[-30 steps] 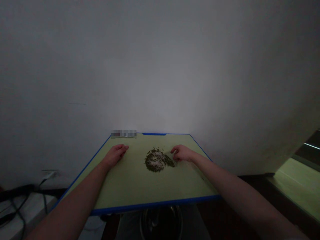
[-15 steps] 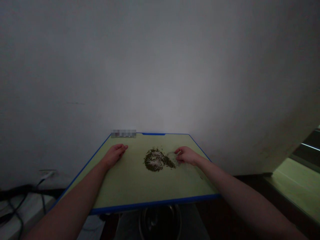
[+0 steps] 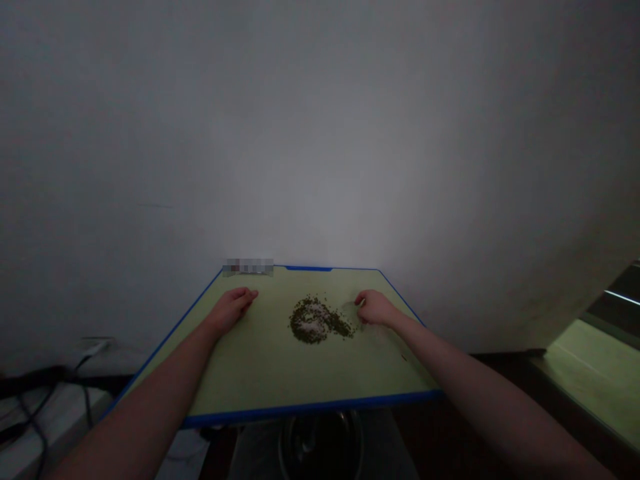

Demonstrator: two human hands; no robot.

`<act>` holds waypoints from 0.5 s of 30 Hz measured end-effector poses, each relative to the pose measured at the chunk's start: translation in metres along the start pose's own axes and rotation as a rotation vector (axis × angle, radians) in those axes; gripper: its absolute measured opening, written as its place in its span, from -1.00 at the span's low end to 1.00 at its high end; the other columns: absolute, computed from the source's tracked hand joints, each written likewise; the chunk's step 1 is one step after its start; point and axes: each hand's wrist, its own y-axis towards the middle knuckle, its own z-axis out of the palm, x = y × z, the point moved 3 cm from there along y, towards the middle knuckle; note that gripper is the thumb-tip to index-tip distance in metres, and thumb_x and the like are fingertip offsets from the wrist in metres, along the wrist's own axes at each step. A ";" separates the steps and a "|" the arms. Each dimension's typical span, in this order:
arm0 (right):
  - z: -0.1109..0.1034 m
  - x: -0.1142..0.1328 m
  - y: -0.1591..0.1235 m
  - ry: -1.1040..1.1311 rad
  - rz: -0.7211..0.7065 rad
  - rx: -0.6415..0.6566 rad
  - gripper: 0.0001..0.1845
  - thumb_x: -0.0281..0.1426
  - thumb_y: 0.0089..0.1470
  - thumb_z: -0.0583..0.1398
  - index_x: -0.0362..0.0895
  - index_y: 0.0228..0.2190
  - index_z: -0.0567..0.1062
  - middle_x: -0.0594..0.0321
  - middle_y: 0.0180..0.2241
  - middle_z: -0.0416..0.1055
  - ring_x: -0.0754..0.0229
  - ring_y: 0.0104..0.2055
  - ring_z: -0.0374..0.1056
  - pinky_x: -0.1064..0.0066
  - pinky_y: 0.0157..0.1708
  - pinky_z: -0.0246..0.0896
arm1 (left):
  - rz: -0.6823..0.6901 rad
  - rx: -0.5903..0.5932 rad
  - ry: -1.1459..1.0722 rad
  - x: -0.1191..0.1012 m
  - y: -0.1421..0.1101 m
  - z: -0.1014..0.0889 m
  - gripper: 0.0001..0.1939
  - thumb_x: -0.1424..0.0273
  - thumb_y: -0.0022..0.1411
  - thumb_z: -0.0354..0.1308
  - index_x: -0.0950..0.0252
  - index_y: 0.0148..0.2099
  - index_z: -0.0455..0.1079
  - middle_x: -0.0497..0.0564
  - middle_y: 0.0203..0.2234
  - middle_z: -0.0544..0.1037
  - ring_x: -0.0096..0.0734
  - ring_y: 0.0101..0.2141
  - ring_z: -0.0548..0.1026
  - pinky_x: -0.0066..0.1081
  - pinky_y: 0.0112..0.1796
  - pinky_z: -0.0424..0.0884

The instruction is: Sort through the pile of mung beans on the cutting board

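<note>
Grains (image 3: pixel 309 332) lie apparently already tipped onto the surface (image 3: pixel 260 373), right hand (image 3: pixel 376 309) pinching a clear container (image 3: pixel 349 305), left hand (image 3: pixel 230 311) resting well apart, fingers together

Two hands (image 3: pixel 232 311) flank a pile of green and white grains (image 3: pixel 314 321) on a blue-edged board (image 3: pixel 270 373).

The left hand (image 3: pixel 233 309), right hand (image 3: pixel 376 309) and tapering forearms (image 3: pixel 167 380) are bare
</note>
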 end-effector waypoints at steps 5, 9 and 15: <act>0.011 0.009 -0.008 -0.007 -0.023 0.042 -0.61 -0.56 -0.34 0.12 -0.19 -0.32 0.46 0.24 -0.61 0.44 0.29 -0.57 0.32 0.55 -0.55 0.10 | -0.018 -0.019 -0.011 0.002 0.002 -0.001 -0.63 0.09 -0.06 0.06 0.29 -0.56 0.11 -0.19 -0.75 0.09 -0.64 -0.74 0.04 -0.52 -0.69 -0.07; 0.018 0.018 -0.011 0.006 -0.045 0.086 -0.62 -0.55 -0.32 0.12 -0.19 -0.31 0.45 0.26 -0.64 0.43 0.31 -0.62 0.31 0.58 -0.62 0.09 | -0.010 -0.011 -0.004 0.001 0.001 -0.001 -0.64 0.10 -0.06 0.06 0.29 -0.58 0.12 -0.19 -0.75 0.10 -0.64 -0.74 0.04 -0.52 -0.69 -0.09; 0.002 0.025 0.014 -0.027 -0.068 0.115 -0.58 -0.54 -0.29 0.12 -0.22 -0.25 0.42 0.26 -0.65 0.43 0.33 -0.68 0.28 0.58 -0.65 0.09 | -0.007 0.004 -0.010 -0.003 -0.003 0.000 -0.65 0.12 -0.05 0.06 0.29 -0.59 0.11 -0.19 -0.77 0.10 -0.64 -0.74 0.04 -0.52 -0.69 -0.10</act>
